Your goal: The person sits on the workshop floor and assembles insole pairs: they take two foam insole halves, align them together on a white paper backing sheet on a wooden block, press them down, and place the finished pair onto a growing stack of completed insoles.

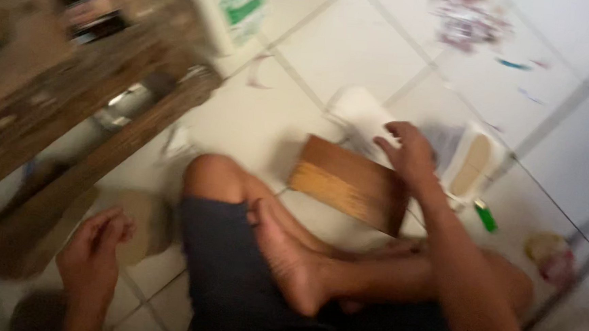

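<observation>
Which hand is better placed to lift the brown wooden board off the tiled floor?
Probably the right hand: it already rests at the far edge of the brown wooden board. The left hand is down by the floor beside the knee, well away.

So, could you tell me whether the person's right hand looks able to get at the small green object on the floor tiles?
Probably yes. The right hand rests at the wooden board, and the green object lies on bare tile just beside that forearm, with nothing visibly between them.
</observation>
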A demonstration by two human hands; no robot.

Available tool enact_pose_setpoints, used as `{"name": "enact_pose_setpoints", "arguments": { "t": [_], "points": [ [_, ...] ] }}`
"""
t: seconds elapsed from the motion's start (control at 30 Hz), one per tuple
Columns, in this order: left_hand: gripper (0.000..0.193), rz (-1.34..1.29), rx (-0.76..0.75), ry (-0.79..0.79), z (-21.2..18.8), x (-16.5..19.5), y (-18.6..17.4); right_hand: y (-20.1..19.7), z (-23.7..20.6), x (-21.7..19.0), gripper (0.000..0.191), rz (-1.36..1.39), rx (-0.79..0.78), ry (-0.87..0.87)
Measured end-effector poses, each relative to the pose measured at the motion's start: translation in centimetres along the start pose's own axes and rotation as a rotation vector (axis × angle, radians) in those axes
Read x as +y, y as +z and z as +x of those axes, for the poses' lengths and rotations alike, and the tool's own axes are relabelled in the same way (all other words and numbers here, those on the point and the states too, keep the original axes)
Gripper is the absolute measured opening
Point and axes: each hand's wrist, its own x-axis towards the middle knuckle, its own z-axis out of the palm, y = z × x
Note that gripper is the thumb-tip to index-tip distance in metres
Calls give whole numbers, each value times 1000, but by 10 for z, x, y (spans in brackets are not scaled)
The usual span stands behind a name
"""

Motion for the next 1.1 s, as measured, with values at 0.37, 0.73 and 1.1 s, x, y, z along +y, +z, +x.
{"name": "enact_pose_setpoints", "arguments": {
  "t": [0.37, 0.73, 1.1],
  "points": [
    [42, 52, 219, -29, 0, -78, -35, 57, 26, -15, 37, -158, -175, -176],
    [77, 358, 151, -166, 29, -53, 3, 23, 6, -6, 22, 169, 42, 75],
    [30, -741, -593, -354, -32, 28, 106, 0, -109, -83, 1, 1314, -127, 468]
  ]
}}
